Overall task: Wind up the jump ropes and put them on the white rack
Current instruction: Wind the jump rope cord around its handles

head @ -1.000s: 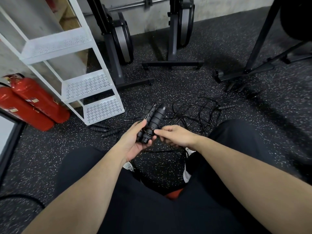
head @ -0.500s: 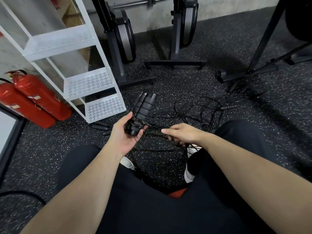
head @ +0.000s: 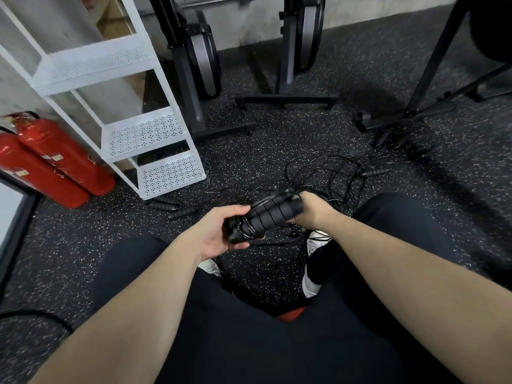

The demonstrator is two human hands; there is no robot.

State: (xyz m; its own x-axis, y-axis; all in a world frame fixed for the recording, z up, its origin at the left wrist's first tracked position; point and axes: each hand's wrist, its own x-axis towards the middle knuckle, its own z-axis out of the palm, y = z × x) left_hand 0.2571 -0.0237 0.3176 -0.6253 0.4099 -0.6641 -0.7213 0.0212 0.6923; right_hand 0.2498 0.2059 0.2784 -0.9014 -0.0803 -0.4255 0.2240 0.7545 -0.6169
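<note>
Centre frame: paired handles [head: 267,216], cord wound at the lower end, gripped by left hand [head: 219,234]; right hand [head: 311,212] curled at the far end, grip hidden. Loose cord [head: 327,176] behind, likely to snag. White rack [head: 155,134] upper left.

A gym; speckled rubber floor [head: 277,151], exercise machines [head: 199,59], jump ropes [head: 332,173].
</note>
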